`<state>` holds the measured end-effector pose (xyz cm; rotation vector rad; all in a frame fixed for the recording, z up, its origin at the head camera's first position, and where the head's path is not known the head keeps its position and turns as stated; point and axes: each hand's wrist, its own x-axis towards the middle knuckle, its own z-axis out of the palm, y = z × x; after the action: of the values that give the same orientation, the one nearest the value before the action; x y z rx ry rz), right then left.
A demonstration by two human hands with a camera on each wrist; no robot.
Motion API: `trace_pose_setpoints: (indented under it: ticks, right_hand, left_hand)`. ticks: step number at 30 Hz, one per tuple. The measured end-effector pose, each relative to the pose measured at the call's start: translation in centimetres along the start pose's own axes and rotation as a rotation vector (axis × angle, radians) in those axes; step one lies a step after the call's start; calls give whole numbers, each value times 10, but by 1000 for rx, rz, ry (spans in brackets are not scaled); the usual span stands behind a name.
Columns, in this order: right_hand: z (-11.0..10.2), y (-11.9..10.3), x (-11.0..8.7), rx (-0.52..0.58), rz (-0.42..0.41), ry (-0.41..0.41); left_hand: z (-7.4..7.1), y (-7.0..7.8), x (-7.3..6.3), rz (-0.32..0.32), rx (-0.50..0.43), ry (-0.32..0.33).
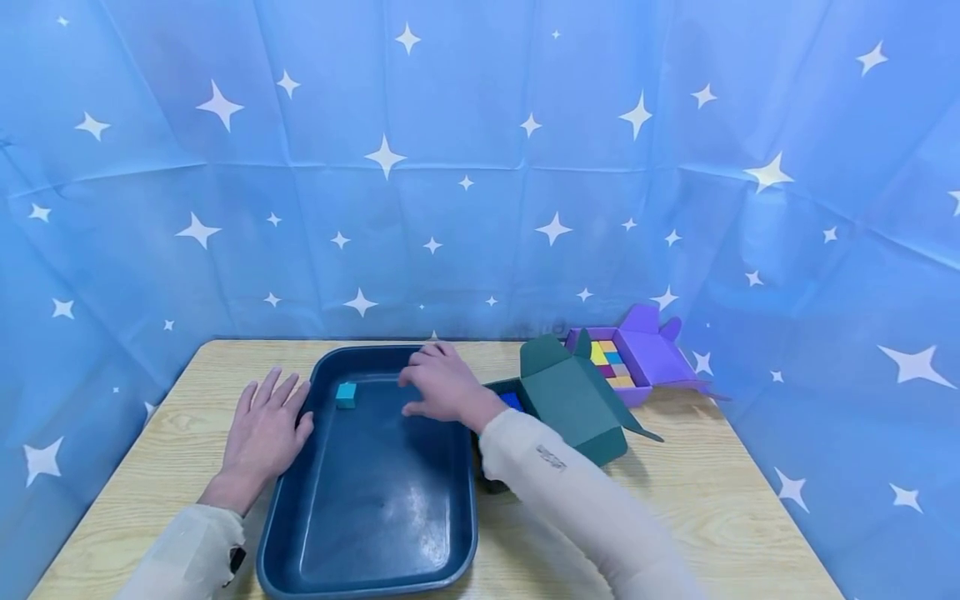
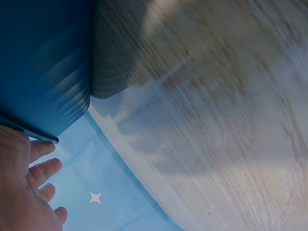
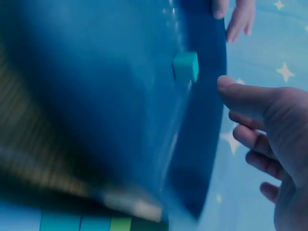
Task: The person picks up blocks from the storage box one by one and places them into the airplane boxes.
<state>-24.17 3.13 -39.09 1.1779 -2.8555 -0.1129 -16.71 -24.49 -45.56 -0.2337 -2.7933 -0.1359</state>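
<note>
A teal cube (image 1: pixel 346 395) sits inside the dark blue tray (image 1: pixel 375 500), toward its far left corner; it also shows in the right wrist view (image 3: pixel 186 66). My left hand (image 1: pixel 266 429) lies with fingers spread at the tray's left rim. In the left wrist view the fingers of that hand (image 2: pixel 24 178) are extended by the rim, holding nothing. Above the tray's far right part hovers my right hand (image 1: pixel 446 387), fingers loosely bent and thumb apart. Nothing shows between its fingers in the right wrist view.
Right of the tray stands an open dark green box (image 1: pixel 566 392), partly behind the right forearm, with blue blocks (image 1: pixel 512 401) inside. Beyond it is an open purple box (image 1: pixel 660 358) holding several coloured blocks (image 1: pixel 611 362). A starry blue curtain (image 1: pixel 465 217) surrounds the wooden table (image 1: pixel 697 500).
</note>
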Motion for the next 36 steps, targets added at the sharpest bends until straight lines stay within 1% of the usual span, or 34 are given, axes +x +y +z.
trace_pose_setpoints:
  ticks: [3,6,12,19,22,28,36]
  right_hand:
    - [8,-19,22,-5,14,5]
    - [16,-32,40,3,41,7]
    - [29,-46,61,17,97,4]
    - [40,-54,78,52,198,11]
    - [45,-57,83,70,224,11]
    - [53,-61,88,82,233,0]
    - [59,-63,92,66,229,-10]
  left_hand:
    - [0,0,-1,-1,1,-6]
    - [1,2,-2,-3,9,-16]
    - [3,3,-3,-9,16,-21]
    - [1,0,-2,-17,27,-17]
    - [0,-2,-1,-19,27,-16]
    - [0,-1,0,-10,22,-11]
    - [1,-1,2,-14,22,-17]
